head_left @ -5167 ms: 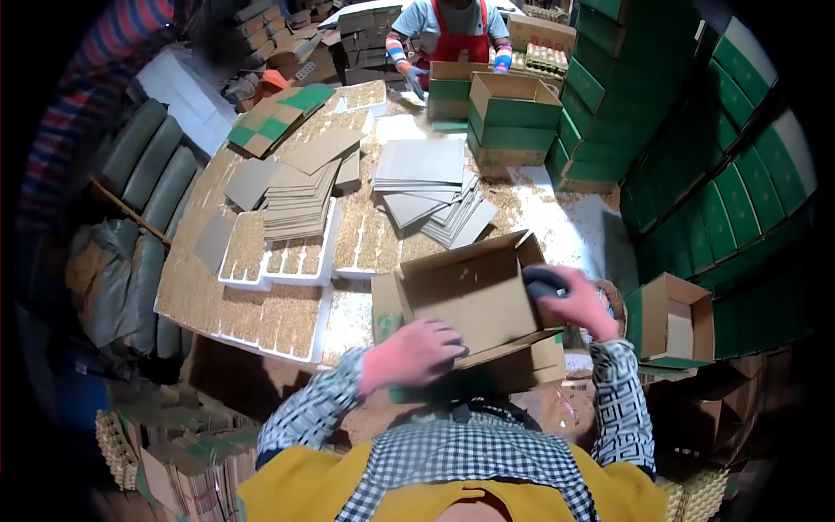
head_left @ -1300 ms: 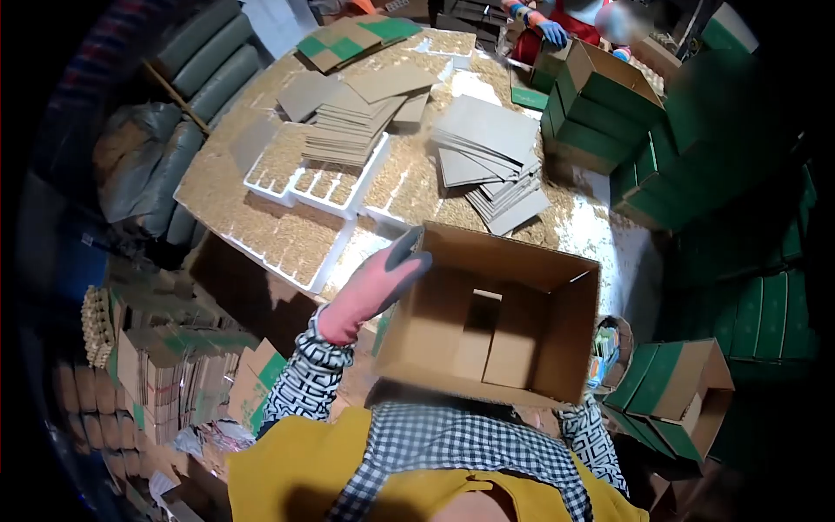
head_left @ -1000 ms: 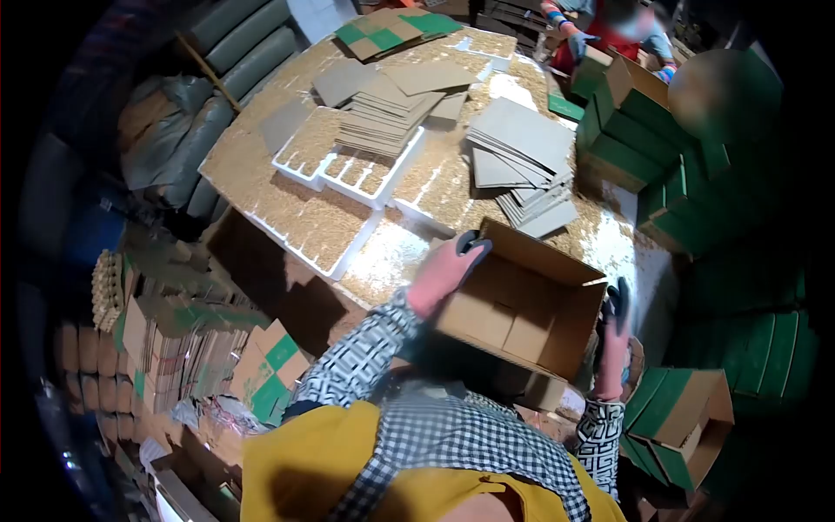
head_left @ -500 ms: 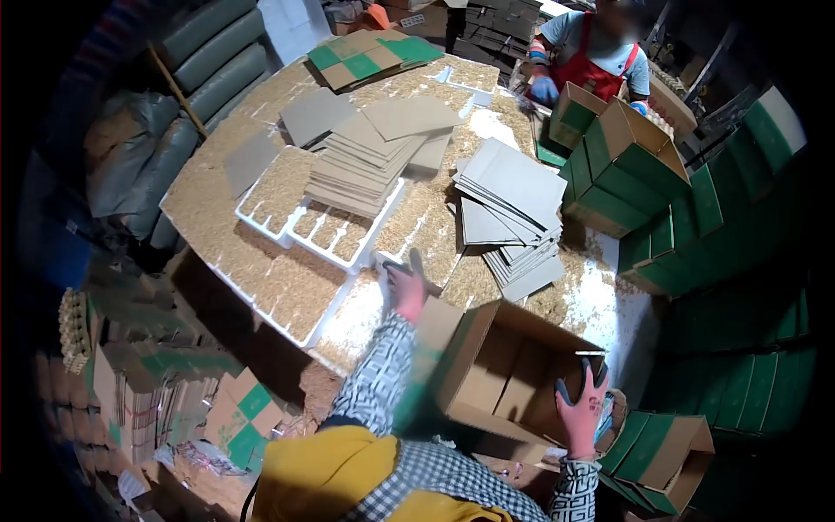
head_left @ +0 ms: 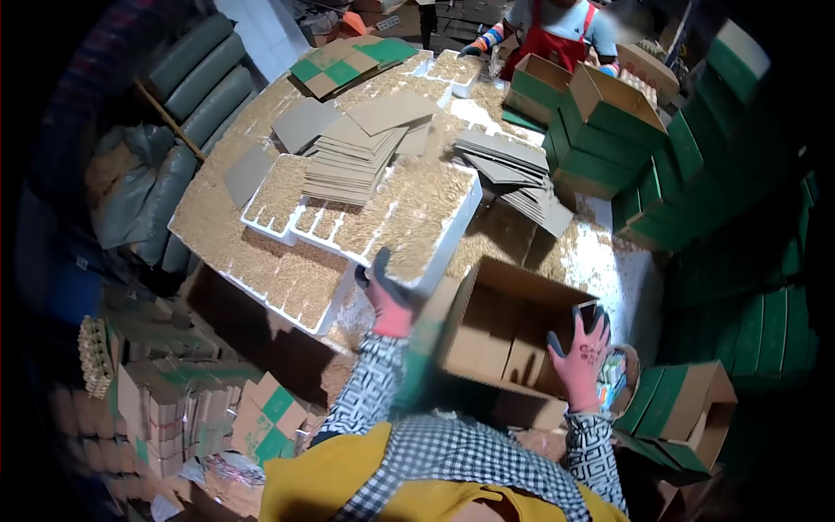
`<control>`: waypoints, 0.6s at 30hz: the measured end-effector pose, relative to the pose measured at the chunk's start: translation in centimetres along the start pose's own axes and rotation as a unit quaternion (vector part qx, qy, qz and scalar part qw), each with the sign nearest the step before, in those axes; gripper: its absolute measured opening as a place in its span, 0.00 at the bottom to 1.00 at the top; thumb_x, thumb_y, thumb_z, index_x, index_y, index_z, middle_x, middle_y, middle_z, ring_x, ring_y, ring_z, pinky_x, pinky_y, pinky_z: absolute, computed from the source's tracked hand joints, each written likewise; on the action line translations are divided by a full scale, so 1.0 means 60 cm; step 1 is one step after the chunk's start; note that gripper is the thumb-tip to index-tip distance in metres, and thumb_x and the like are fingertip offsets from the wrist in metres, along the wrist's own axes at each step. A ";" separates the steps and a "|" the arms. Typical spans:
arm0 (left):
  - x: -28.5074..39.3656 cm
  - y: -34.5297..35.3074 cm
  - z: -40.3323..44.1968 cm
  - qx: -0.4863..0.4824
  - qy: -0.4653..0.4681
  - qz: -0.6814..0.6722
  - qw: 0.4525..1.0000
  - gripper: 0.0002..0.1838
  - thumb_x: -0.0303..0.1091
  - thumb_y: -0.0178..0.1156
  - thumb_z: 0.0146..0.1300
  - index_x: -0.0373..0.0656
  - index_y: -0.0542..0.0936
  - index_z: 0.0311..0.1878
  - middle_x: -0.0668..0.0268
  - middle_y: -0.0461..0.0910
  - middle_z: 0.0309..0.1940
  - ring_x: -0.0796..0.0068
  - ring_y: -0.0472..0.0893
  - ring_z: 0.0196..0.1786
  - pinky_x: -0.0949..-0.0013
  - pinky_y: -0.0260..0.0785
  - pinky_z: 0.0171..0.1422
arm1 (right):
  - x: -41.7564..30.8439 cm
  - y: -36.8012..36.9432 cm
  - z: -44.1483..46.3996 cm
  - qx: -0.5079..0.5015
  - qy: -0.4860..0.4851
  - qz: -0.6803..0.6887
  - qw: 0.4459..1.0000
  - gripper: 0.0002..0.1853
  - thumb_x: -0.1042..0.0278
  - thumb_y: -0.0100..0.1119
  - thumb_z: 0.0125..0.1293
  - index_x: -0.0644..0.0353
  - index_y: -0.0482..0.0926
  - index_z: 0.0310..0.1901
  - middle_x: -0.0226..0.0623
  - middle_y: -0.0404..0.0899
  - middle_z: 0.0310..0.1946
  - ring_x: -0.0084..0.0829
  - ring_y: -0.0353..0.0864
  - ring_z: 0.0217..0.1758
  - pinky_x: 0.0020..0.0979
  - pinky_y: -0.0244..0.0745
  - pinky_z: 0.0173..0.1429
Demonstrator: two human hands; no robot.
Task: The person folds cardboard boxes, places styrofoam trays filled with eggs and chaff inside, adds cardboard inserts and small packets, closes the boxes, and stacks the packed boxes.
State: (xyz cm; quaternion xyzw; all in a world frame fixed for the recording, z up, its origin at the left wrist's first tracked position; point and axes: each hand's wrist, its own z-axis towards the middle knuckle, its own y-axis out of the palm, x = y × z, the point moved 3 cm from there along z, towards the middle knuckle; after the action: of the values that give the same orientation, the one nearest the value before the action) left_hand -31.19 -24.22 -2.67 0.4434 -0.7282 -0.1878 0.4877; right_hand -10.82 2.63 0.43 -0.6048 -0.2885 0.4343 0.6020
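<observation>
My left hand, in a pink glove with dark fingertips, grips the near edge of a white foam tray filled with tan husk-like grains. That tray is raised, and its far left part overlaps the neighbouring trays. My right hand, gloved the same way, is at the right side of an open cardboard box, fingers spread and thumb toward the inside. Whether it presses on the box wall I cannot tell. A thin pale-edged piece shows by its fingertips. The visible box floor is bare.
Brown cardboard sheets and grey sheets lie on the filled trays. Green boxes stand at the right. Across the table is a co-worker in a red apron. Folded cartons sit at lower left.
My left hand has taken hold of the tray and lifted it. The grey sheets have slid and tilted away behind it. My right hand stays by the box.
</observation>
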 end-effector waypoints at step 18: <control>-0.084 0.043 -0.075 -0.424 -0.036 0.272 0.863 0.31 0.51 0.44 0.74 0.36 0.62 0.70 0.55 0.71 0.62 0.65 0.70 0.65 0.67 0.64 0.69 | 0.054 -0.140 -0.011 -0.025 0.067 0.624 0.778 0.29 0.65 0.62 0.63 0.65 0.68 0.65 0.35 0.78 0.47 0.25 0.77 0.45 0.27 0.73 0.50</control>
State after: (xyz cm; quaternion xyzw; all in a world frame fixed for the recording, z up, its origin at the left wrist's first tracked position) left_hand -27.74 -17.97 -1.55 -0.0290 -0.6874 -0.3541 0.6335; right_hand -7.31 6.02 7.99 -0.6943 0.1828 0.6663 0.2014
